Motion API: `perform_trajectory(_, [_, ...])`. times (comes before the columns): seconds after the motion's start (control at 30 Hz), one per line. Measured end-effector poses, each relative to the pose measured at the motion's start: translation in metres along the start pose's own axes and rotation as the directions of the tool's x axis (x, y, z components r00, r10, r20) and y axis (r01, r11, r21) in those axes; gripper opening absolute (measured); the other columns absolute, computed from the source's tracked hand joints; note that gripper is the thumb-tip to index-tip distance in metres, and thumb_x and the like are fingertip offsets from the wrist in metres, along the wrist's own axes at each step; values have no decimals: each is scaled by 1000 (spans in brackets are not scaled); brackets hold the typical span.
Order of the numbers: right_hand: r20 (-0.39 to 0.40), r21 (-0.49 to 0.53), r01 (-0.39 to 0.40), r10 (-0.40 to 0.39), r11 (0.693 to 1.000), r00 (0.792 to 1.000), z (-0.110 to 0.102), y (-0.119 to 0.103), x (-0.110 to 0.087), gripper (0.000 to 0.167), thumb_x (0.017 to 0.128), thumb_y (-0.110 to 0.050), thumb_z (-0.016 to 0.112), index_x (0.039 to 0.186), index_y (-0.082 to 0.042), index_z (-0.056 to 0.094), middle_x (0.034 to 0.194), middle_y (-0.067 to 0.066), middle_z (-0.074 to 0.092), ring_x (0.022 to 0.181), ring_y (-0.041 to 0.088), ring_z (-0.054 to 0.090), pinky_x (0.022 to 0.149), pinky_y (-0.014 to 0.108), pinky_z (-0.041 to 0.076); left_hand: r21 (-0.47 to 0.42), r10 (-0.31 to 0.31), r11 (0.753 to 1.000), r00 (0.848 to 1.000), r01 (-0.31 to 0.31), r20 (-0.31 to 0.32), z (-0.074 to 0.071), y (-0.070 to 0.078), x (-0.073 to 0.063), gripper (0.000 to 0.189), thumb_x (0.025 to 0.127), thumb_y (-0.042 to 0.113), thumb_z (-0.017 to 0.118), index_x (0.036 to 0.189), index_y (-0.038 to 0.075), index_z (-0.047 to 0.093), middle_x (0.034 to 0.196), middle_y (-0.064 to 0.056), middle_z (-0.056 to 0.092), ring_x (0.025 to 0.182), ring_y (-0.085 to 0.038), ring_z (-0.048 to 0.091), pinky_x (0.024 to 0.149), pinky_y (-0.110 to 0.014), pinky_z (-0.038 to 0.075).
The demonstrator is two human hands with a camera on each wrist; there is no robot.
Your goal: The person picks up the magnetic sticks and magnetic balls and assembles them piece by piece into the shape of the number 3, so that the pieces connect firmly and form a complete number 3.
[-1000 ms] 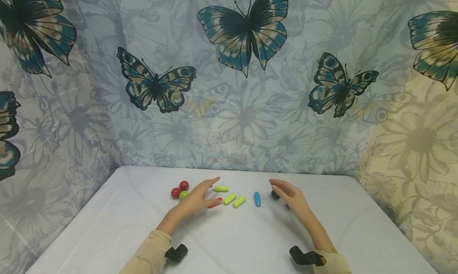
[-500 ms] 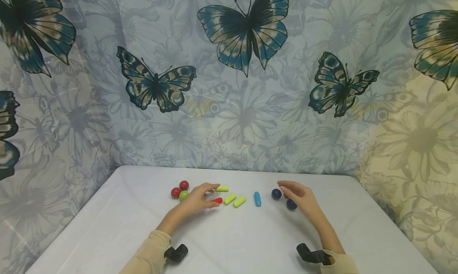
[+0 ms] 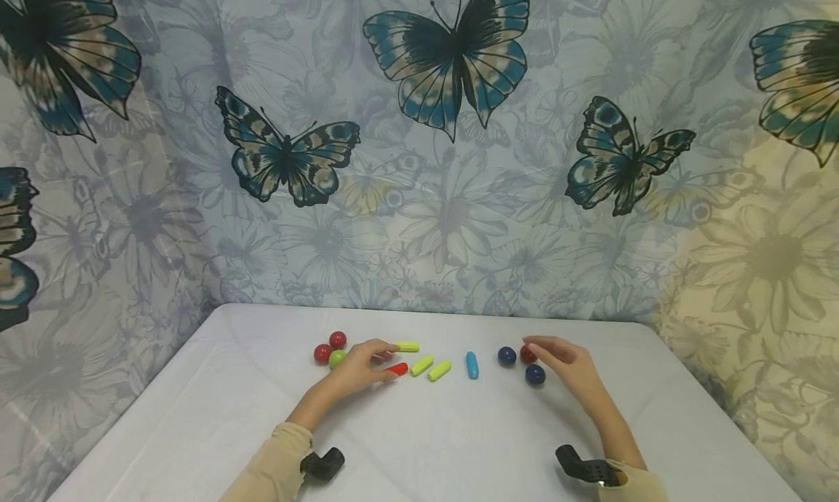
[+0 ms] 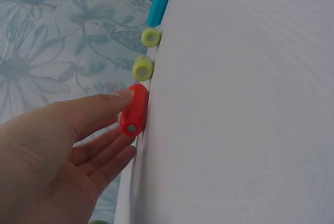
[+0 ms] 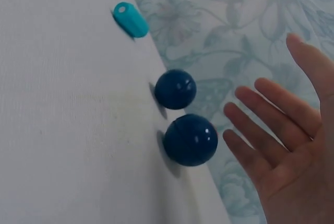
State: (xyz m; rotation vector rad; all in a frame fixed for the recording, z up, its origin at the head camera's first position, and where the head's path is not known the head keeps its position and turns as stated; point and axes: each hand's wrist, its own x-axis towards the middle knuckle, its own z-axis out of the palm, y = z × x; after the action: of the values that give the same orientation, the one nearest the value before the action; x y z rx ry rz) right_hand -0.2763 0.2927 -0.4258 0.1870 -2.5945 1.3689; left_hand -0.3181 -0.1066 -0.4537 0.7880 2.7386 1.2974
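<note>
My left hand (image 3: 359, 363) is low over the table, its thumb tip overlapping a short red stick (image 4: 136, 110) with a grey round inset in its end. The fingers lie beyond the stick, spread from the thumb; in the head view the index fingertip is right at a lime-yellow stick (image 3: 408, 347). On the right, my right hand (image 3: 565, 360) has its fingers extended, thumb apart, and nothing in the palm. Its fingertips are near a red ball (image 3: 527, 354), partly covered by the thumb. Two dark blue balls, one farther (image 3: 507, 356) and one nearer (image 3: 534, 374), lie beside it.
Two more lime-yellow sticks (image 3: 422, 365) and a light blue stick (image 3: 472, 365) lie mid-table. Left of my left hand sit two red balls (image 3: 322, 353) and a green ball (image 3: 336, 358). A patterned butterfly cloth (image 3: 419, 254) hangs behind the white table (image 3: 419, 444).
My right hand has moved right, uncovering the blue balls and then the red ball. The left hand's fingers have drawn slightly closer to the thumb around the red stick.
</note>
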Motion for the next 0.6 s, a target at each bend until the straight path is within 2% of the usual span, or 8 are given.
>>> perform_trajectory(0.1, [6, -15, -20, 20, 1000, 1000, -2, 5, -1, 43, 95, -48, 58, 126, -19, 65, 127, 3, 68, 103, -18, 53, 99, 24, 45, -4, -14, 1000, 1000, 14, -13, 1, -2, 1, 47, 80, 13, 79, 123, 4, 64, 116, -13, 68, 109, -31, 65, 94, -43, 53])
perform_trajectory(0.2, [14, -12, -37, 37, 999, 999, -3, 9, -3, 45, 94, -49, 59, 125, -18, 65, 126, 4, 68, 102, -19, 52, 104, 43, 46, -13, -18, 1000, 1000, 17, -20, 1, -2, 1, 45, 80, 11, 79, 122, 3, 65, 115, -12, 69, 108, -30, 66, 93, -43, 54])
perform_trajectory(0.3, [20, -11, -61, 61, 998, 998, -3, 12, -3, 47, 92, -50, 61, 124, -17, 66, 126, 5, 68, 104, -17, 53, 106, 50, 44, -25, -28, 999, 999, 28, -25, 1, -3, 1, 44, 80, 11, 79, 121, 4, 65, 114, -12, 68, 107, -30, 66, 92, -43, 54])
perform_trajectory(0.37, [21, -20, -74, 75, 997, 997, -3, 14, -3, 47, 91, -51, 62, 123, -17, 67, 127, 5, 68, 110, -8, 56, 105, 50, 44, -27, -33, 999, 999, 32, -27, 1, -3, 1, 44, 79, 12, 80, 120, 5, 66, 114, -11, 68, 105, -29, 66, 91, -42, 55])
perform_trajectory(0.43, [21, -31, -79, 79, 996, 997, -3, 17, -2, 46, 91, -50, 62, 122, -16, 67, 128, 6, 67, 118, 7, 59, 105, 50, 45, -28, -34, 999, 999, 33, -28, 1, -3, 0, 44, 79, 13, 81, 119, 6, 66, 113, -10, 68, 104, -28, 66, 90, -40, 55])
perform_trajectory(0.53, [33, -36, -68, 69, 997, 997, -4, 21, -3, 44, 93, -47, 62, 121, -13, 68, 128, 10, 67, 126, 29, 55, 105, 52, 43, -26, -20, 999, 999, 20, -26, 1, -3, -1, 43, 78, 13, 81, 118, 5, 67, 111, -10, 68, 100, -25, 66, 86, -35, 56])
perform_trajectory(0.6, [40, -39, -71, 72, 997, 997, -4, 24, -3, 43, 93, -46, 62, 120, -14, 69, 127, 9, 67, 128, 32, 54, 106, 54, 42, -28, -10, 1000, 1000, 9, -25, 1, -3, -1, 42, 77, 12, 81, 116, 4, 68, 108, -11, 68, 97, -24, 66, 84, -32, 56])
